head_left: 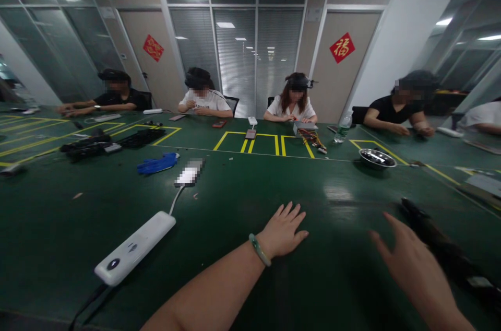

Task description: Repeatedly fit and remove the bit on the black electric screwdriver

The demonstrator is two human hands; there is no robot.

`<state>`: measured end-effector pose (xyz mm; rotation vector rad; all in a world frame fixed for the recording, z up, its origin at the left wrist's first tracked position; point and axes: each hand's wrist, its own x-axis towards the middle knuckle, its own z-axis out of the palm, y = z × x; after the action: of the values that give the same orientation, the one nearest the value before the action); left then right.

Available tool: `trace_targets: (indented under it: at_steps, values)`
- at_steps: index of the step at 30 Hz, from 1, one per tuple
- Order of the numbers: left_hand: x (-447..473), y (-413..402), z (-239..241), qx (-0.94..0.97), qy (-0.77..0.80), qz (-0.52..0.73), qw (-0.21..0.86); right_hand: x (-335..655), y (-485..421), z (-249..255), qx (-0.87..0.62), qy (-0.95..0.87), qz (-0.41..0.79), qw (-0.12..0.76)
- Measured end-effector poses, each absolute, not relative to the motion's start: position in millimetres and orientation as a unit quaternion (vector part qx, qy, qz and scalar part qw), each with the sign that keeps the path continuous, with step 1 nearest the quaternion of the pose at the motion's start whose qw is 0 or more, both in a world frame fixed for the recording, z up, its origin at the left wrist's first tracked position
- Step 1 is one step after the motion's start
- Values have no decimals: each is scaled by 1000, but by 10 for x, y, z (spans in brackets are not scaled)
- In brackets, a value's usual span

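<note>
My left hand (pixel 284 229) lies palm down on the green table (pixel 242 195), fingers spread, with nothing in it. A green bangle (pixel 260 250) circles that wrist. On the right, my right hand (pixel 410 258) is slightly blurred, its thumb and fingers apart and nothing in its grasp. Beside it lies a long dark object (pixel 442 247), whose kind I cannot make out; the hand partly overlaps it in view. Left of my left arm rests a white elongated device (pixel 135 250), joined by a white cable to a phone-like item (pixel 190 173) with a blurred-out screen.
A blue glove (pixel 158 163) and a heap of black gear (pixel 88 147) lie to the left. A metal bowl (pixel 377 159), a water bottle (pixel 343 127) and a box with coloured wires (pixel 305 130) stand farther back. Several people sit across the table, their hands on it.
</note>
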<state>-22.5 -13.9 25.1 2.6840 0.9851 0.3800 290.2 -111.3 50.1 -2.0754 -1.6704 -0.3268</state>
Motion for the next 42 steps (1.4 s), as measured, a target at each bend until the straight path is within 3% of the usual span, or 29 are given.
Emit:
trace_targets:
  at_steps: [6,9,14,21,27,33,37,42]
  values:
    - [-195,-130,167,937,324,132,9,1446,-529,613,-536,-801,4,267]
    - [-168,-124,83,940,320,116,-35,1054,-474,598,-459,-851,64,247]
    - [-171,-101,-50,934,329,137,34,858,-426,471,-409,-871,163,218]
    - [-169,-67,-117,928,311,171,111,884,-411,464,-419,-855,188,240]
    - [-156,-51,-115,928,322,149,113,970,-414,452,-407,-858,217,227]
    - [-185,-105,128,941,304,124,80,1449,-267,404,-528,-806,87,252]
    - [-215,-119,228,926,329,131,131,2280,-217,379,-702,-639,-105,298]
    - [-230,-111,258,923,326,123,162,3634,-602,124,-838,-422,-234,255]
